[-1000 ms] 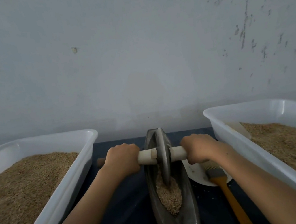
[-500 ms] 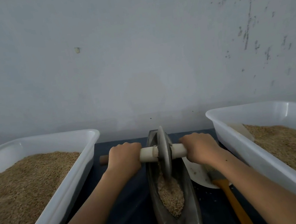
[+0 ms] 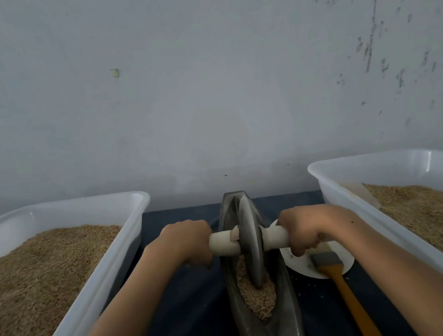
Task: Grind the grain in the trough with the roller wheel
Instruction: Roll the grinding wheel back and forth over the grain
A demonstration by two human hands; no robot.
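Gripping the pale axle handle (image 3: 221, 244) on both sides: left hand (image 3: 187, 242) curled round the stub to the left of the roller wheel (image 3: 252, 245), right hand (image 3: 307, 231) curled round the stub to the right, each just beside the disc and about equally near it. Standing upright on edge, with the rim sunk into the grain (image 3: 258, 296) at the heap's far half. Lying lengthwise, straight away from the body: long axis of the dark boat-shaped trough (image 3: 271, 333) runs from the near edge toward the wall, square to the handle. Judging from that, rolling only forward or back along that line, never sideways (steep trough walls close on both flanks of the disc). Most of the heap sits on the near side of the wheel, so probably calling for a pull toward the body, both hands drawing evenly to keep the disc from tilting. Resting on the dark worktop (image 3: 184, 311) between two white tubs (image 3: 73, 319) of grain; at the right, a white plate (image 3: 298, 264) with an orange-handled brush (image 3: 345, 290) across it, just under the right hand.
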